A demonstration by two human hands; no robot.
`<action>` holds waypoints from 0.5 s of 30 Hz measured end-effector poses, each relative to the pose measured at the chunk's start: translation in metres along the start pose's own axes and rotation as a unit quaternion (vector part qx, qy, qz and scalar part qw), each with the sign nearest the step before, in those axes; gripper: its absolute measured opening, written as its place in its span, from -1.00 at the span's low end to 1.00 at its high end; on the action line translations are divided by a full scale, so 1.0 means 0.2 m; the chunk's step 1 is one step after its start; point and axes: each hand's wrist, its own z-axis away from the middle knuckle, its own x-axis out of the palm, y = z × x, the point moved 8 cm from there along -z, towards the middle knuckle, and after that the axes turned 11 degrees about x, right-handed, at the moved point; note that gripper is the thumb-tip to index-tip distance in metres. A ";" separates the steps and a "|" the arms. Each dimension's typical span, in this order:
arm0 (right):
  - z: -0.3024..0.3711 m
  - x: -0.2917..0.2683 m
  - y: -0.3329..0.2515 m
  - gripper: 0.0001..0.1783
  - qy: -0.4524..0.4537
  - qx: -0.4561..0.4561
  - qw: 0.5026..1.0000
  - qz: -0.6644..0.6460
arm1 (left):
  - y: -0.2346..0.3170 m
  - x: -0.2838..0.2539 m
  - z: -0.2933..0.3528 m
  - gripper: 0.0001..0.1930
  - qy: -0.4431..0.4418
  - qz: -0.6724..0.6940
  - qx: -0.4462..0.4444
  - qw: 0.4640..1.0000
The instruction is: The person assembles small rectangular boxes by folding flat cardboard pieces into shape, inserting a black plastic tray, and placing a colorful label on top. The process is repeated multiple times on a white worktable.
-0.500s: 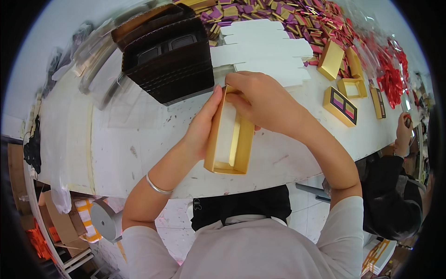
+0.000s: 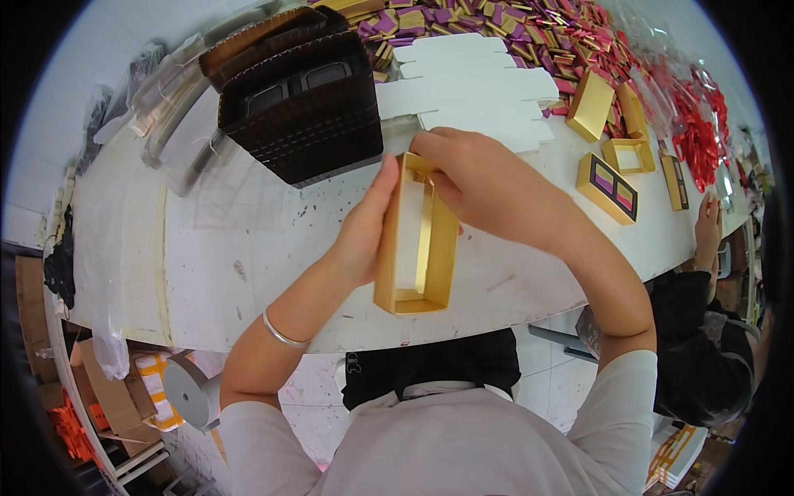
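Note:
A long, narrow gold box (image 2: 385,277), hollow with a pale floor showing inside, is held tilted above the white table. My left hand (image 2: 362,233) grips its left side, thumb along the far part of the wall and fingers hidden beneath. At the far right corner, my right hand (image 2: 488,182) pinches the rim with bent fingers; some fingertips are hidden behind the wall. Just beyond the hands lie flat white card pieces (image 2: 471,83). To their left stands a stack of black trays (image 2: 306,124) with molded compartments.
To the right are a gold box with windows (image 2: 608,188), an open gold frame (image 2: 628,155) and another gold box (image 2: 590,106). A heap of purple, red and gold pieces (image 2: 529,37) covers the back. A co-worker's hand (image 2: 707,221) shows at far right; clear plastic (image 2: 186,124) lies left.
The gold box has shifted slightly right and turned straighter. My right fingers have drawn from inside its far end toward the right corner. The co-worker's hand has moved.

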 end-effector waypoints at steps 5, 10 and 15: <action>0.04 0.05 -0.05 -0.74 0.066 -0.021 0.986 0.155 | 0.01 0.02 -0.01 -0.35 0.091 -0.069 0.008 0.993; 0.06 0.08 0.03 -0.66 -0.016 0.018 0.998 0.064 | -0.04 0.05 0.00 -0.30 0.026 -0.034 -0.031 0.999; 0.04 0.08 0.07 -0.60 -0.080 0.107 0.988 -0.072 | -0.08 0.01 -0.01 -0.23 0.023 -0.018 -0.034 0.999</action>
